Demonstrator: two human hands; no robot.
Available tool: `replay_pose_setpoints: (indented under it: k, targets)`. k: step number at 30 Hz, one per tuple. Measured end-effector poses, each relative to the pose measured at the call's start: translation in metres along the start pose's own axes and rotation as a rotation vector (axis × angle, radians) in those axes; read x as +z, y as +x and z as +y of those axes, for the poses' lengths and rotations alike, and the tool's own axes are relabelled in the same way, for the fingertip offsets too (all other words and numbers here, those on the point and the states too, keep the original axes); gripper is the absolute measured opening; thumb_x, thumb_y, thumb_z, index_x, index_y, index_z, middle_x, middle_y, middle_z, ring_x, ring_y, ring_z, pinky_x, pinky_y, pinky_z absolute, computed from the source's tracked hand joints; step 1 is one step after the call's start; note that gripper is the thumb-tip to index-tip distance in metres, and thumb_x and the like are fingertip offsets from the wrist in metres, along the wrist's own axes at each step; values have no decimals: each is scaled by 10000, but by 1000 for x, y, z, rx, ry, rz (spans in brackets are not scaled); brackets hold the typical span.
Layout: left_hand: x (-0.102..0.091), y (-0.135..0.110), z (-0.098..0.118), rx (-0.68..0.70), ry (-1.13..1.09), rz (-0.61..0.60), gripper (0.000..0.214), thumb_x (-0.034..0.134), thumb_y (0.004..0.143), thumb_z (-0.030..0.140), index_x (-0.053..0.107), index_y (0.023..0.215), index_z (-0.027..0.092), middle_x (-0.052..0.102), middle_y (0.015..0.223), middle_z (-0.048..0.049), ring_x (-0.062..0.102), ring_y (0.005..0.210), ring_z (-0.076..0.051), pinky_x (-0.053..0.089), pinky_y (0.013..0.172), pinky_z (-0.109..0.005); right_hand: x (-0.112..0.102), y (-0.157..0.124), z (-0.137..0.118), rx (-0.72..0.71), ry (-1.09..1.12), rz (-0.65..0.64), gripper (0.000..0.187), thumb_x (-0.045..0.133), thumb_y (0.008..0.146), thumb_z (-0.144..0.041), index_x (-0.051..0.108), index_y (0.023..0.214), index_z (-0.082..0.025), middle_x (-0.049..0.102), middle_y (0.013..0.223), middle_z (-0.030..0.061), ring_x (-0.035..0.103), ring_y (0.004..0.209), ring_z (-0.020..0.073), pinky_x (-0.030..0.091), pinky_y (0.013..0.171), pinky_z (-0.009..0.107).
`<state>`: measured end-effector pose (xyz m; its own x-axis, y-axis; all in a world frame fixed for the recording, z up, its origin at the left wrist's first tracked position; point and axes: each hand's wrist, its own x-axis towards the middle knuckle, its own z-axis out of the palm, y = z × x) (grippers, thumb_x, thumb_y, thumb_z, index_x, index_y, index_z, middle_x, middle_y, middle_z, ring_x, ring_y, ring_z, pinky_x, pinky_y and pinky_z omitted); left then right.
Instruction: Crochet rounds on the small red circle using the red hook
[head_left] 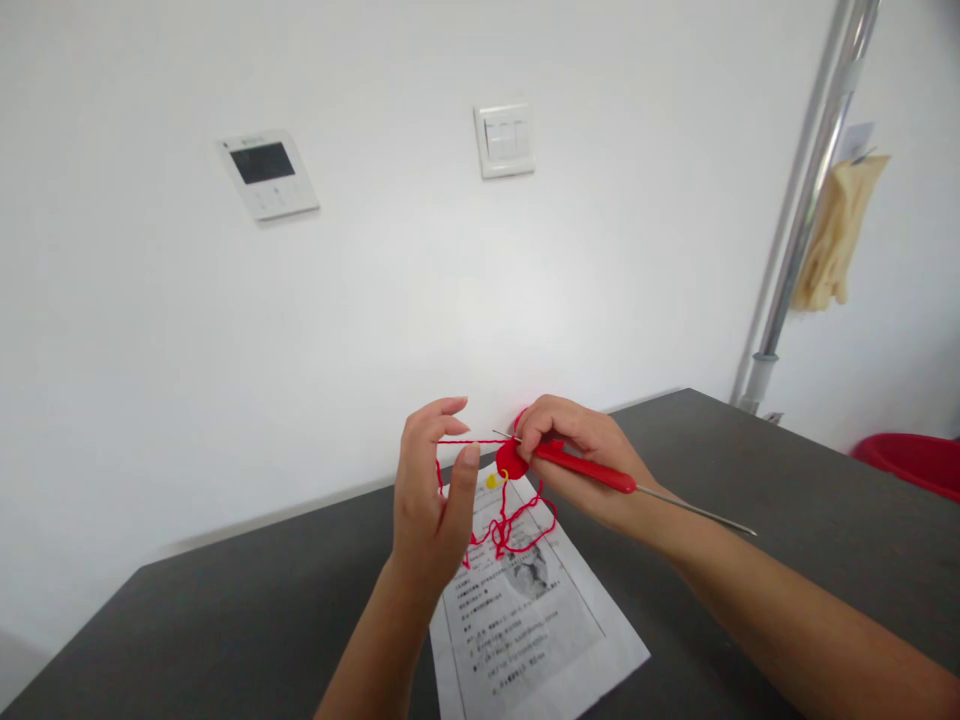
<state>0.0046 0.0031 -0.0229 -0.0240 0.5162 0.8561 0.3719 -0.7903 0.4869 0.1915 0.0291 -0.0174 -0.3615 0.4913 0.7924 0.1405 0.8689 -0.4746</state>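
My right hand (581, 440) is closed round a crochet hook (592, 468) with a red handle and a bare metal rod at its rear end. Its thin tip points left. Against the fingertips of that hand sits a small red crochet piece (512, 461), with a yellow stitch marker (493, 481) hanging at its lower edge. Red yarn (472, 441) runs taut from the piece to my left hand (431, 480), which is raised with curved fingers, thumb apart, the strand passing around them. Loose yarn trails in tangled loops below both hands.
A printed sheet (525, 650) lies under the hands on the dark table (247, 620). Behind is a white wall with a switch (506, 140) and a panel (270, 175). At right are a metal pole (806, 210), a yellowish cloth item (840, 235) and a red basin (911, 462).
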Motion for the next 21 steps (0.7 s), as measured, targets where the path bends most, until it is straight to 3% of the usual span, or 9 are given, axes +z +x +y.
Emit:
replay_pose_setpoints:
  k: [2,5,9,11,15,21]
  targets:
    - [-2,2,1,-39,98,-129,237,501,962,259,684,815,226,708,1148,-108,600,1191,-275,434,1038,-438,0,0,-2,-94,-29,39,134,564,866,-79,589,822,-204,639,815,30,612,733,149,485,669,280]
    - [1,6,6,-202,68,-149,280,541,934,344,756,807,217,755,1049,-106,623,1151,-293,417,1052,-443,2,1,-4,-196,-62,71,159,562,867,-55,583,833,-208,636,813,30,617,751,152,501,685,282]
    - [8,9,11,-656,-343,-124,327,662,850,440,775,1030,192,769,891,-68,690,904,-241,504,913,-403,3,1,-5,-245,-64,100,177,563,856,-33,571,840,-209,641,814,26,622,764,144,516,704,271]
    - [11,9,14,-777,-565,-100,406,796,727,370,757,1089,188,752,815,-27,680,797,-185,526,822,-330,5,0,-5,-262,-76,103,180,556,855,-30,568,839,-208,643,817,30,623,769,144,519,704,271]
    - [11,9,21,-808,-645,-61,510,868,615,194,741,1108,172,712,743,24,637,707,-105,504,736,-230,7,0,-4,-325,-91,105,151,565,865,-58,564,881,-208,639,824,45,625,775,158,535,685,286]
    - [1,12,29,-836,-583,-78,579,868,608,172,705,1162,141,706,725,23,624,679,-99,503,698,-221,2,1,0,-556,-302,122,119,605,902,-122,591,1000,-188,689,867,91,663,800,187,601,672,318]
